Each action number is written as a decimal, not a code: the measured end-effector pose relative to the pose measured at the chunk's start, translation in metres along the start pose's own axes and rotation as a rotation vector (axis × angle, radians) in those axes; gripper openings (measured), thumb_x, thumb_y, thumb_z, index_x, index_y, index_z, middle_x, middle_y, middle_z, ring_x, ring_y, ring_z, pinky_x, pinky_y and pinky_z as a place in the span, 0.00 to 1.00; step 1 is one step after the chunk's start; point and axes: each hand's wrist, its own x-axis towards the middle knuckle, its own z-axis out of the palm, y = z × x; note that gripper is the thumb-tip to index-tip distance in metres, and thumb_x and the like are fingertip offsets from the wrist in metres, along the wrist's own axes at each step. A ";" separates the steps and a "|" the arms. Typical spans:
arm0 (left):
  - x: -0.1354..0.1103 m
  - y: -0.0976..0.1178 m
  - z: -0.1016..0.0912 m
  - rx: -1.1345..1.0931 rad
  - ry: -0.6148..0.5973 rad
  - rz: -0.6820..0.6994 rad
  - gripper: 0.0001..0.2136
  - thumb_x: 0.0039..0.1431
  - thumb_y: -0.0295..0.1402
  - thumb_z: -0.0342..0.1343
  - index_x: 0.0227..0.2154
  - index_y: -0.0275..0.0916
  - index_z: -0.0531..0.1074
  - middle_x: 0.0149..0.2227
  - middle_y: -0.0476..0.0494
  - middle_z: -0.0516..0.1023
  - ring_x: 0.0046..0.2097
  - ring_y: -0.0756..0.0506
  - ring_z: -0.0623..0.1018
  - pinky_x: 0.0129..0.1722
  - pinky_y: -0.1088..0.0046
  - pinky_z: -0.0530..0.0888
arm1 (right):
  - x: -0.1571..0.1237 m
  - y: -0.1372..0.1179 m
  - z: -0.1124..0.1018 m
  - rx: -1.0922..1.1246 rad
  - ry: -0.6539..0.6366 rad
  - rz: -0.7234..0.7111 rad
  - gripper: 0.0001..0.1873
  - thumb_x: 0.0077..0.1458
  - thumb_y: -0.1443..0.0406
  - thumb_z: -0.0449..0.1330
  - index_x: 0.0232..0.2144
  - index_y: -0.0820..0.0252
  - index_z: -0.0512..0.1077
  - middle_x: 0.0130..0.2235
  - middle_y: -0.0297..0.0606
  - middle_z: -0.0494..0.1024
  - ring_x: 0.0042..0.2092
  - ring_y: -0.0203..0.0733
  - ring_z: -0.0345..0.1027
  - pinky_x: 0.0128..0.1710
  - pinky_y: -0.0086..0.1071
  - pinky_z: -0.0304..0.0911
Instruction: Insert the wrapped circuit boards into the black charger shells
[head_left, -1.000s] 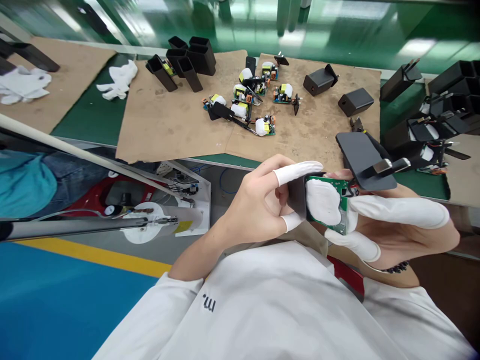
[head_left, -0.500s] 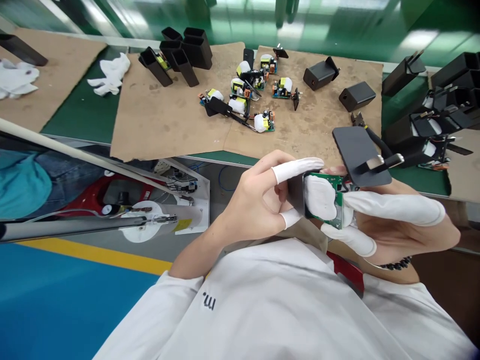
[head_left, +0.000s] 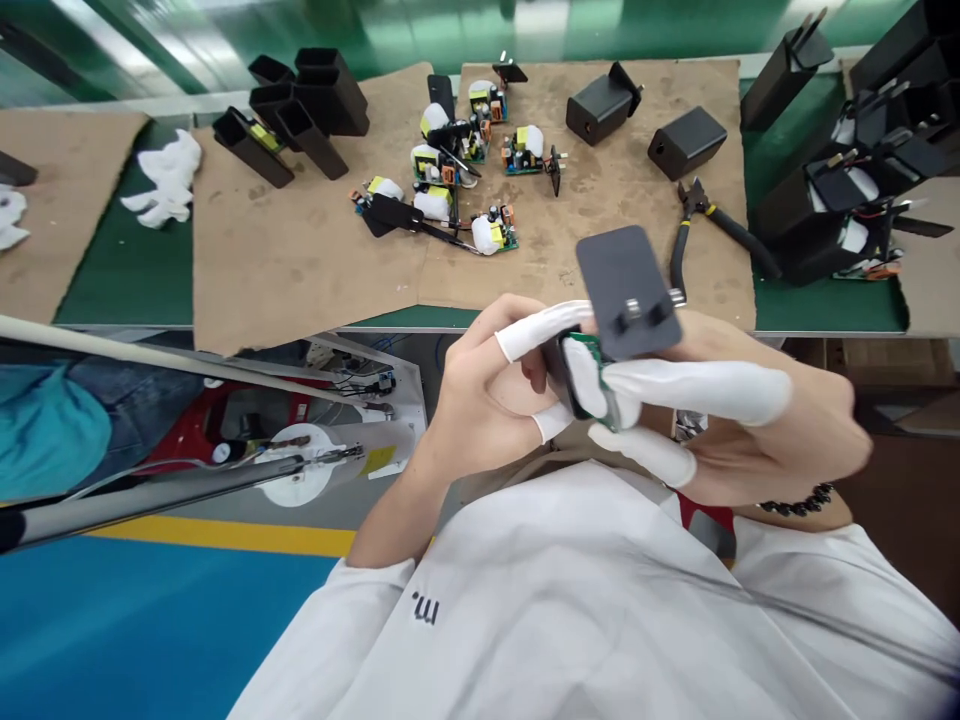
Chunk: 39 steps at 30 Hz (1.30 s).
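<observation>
Several open black cases point(head_left: 332, 100) stand on the desk point(head_left: 105, 265), left of scattered circuit boards point(head_left: 437, 165). Nearer, the left hand point(head_left: 474, 390) pinches a black box point(head_left: 557, 372); a white-coated board point(head_left: 585, 376) sits partly inside, beside a plug plate point(head_left: 621, 275), in the right hand's point(head_left: 765, 420) pinching grip.

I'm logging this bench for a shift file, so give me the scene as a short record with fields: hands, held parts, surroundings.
Left hand: grips a black case
Right hand: pinches a circuit board
Board position: partly in the case
Plug plate: above the board, metal prongs showing
Finger covers: white, on both hands
Pliers: on cardboard, handles spread
Loose boards: clustered on the cardboard
White glove: on the green tabletop
</observation>
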 end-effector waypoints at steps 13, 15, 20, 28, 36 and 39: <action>0.009 -0.032 0.002 -0.689 -0.468 -0.674 0.37 0.23 0.38 0.83 0.45 0.37 0.83 0.37 0.40 0.82 0.36 0.42 0.80 0.38 0.64 0.79 | 0.025 0.067 -0.032 0.599 -0.217 0.236 0.14 0.50 0.65 0.76 0.41 0.51 0.82 0.47 0.34 0.87 0.49 0.45 0.83 0.52 0.42 0.81; 0.011 -0.031 0.003 -0.745 -0.489 -0.675 0.36 0.22 0.38 0.84 0.43 0.37 0.83 0.39 0.39 0.83 0.38 0.40 0.81 0.40 0.63 0.79 | 0.027 0.071 -0.027 0.652 -0.171 0.318 0.10 0.47 0.61 0.78 0.32 0.53 0.81 0.35 0.32 0.88 0.36 0.43 0.84 0.39 0.37 0.82; 0.019 -0.027 0.015 -0.484 -0.266 -0.720 0.38 0.30 0.30 0.80 0.51 0.34 0.79 0.27 0.51 0.75 0.29 0.50 0.73 0.33 0.72 0.73 | 0.024 0.050 -0.030 0.459 0.069 0.449 0.08 0.51 0.63 0.75 0.36 0.50 0.86 0.41 0.32 0.89 0.43 0.45 0.85 0.45 0.35 0.82; 0.052 -0.063 0.066 -0.010 0.106 -0.358 0.26 0.37 0.21 0.67 0.46 0.38 0.79 0.35 0.54 0.67 0.25 0.56 0.69 0.26 0.78 0.68 | 0.026 0.059 -0.028 -0.145 0.275 0.303 0.08 0.56 0.66 0.70 0.38 0.49 0.86 0.45 0.35 0.88 0.46 0.49 0.83 0.50 0.44 0.79; 0.058 -0.074 0.085 0.099 0.218 -0.329 0.30 0.40 0.21 0.67 0.51 0.37 0.77 0.37 0.53 0.68 0.23 0.58 0.68 0.26 0.77 0.70 | 0.022 0.072 -0.003 -0.398 0.529 0.273 0.08 0.56 0.67 0.67 0.37 0.52 0.85 0.45 0.39 0.88 0.46 0.49 0.83 0.48 0.44 0.78; 0.057 -0.075 0.079 0.065 0.144 -0.334 0.31 0.41 0.21 0.67 0.54 0.39 0.76 0.37 0.53 0.67 0.23 0.57 0.68 0.25 0.78 0.70 | 0.031 0.072 -0.015 0.033 0.507 0.440 0.06 0.51 0.67 0.71 0.33 0.52 0.85 0.41 0.35 0.88 0.43 0.46 0.83 0.46 0.41 0.79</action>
